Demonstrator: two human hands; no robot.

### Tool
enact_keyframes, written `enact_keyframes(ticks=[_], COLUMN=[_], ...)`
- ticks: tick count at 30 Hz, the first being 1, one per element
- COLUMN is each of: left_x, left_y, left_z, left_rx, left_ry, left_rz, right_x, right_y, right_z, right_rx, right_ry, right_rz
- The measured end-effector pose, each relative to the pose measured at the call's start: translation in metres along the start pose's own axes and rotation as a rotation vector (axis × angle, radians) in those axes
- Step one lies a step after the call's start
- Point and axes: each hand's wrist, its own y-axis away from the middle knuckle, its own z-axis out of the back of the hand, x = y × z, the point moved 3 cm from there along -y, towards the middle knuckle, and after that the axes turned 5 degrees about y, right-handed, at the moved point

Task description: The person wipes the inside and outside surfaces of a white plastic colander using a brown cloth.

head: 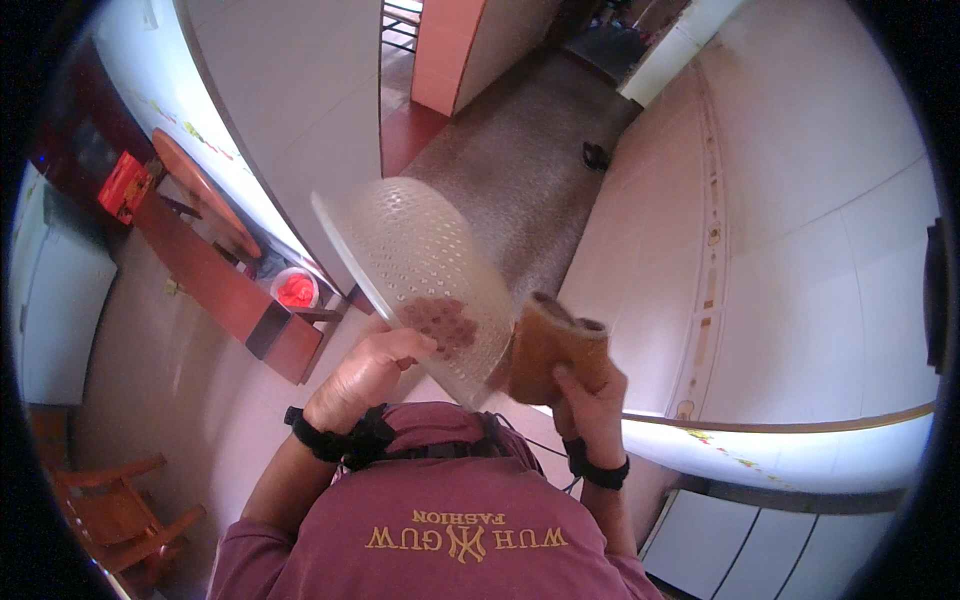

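My left hand [375, 364] grips the rim of a pale, perforated plastic basket [405, 240], with the thumb on the near edge. The basket is tilted on its side, held in front of my chest. A reddish-brown patch shows at its lower wall, and I cannot tell what it is. My right hand [596, 397] holds a brown, curled piece [559, 349] with two rolled openings at its top; its material is unclear. This piece is close beside the basket's lower right side, and whether they touch is hidden.
A long red-brown bench [217, 285] stands at left, with a red box [126, 187] on its far end. Beside it are a leaning round wooden board [202, 191] and a bucket [296, 289] holding something red. A wooden chair [124, 517] is at lower left. A small dark object [595, 156] lies on the passage floor.
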Motion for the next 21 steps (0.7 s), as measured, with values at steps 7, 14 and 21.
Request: enact_keyframes(ticks=[7,14,21], left_x=[0.008,0.01,0.011], left_y=[0.002,0.012,0.032], left_z=[-0.011,-0.014,-0.012], left_rx=[0.069,0.138,-0.038], left_ry=[-0.039,-0.037,-0.693], left_rz=[-0.025,0.008,-0.089], right_x=[0.026,0.039,0.068], right_y=[-0.009,-0.006,0.001], right_z=[0.038,0.019,-0.055], right_rx=[-0.378,-0.494,0.151], right_ry=[-0.02,-0.14,0.67], right_rz=[0.205,0.567,0.983])
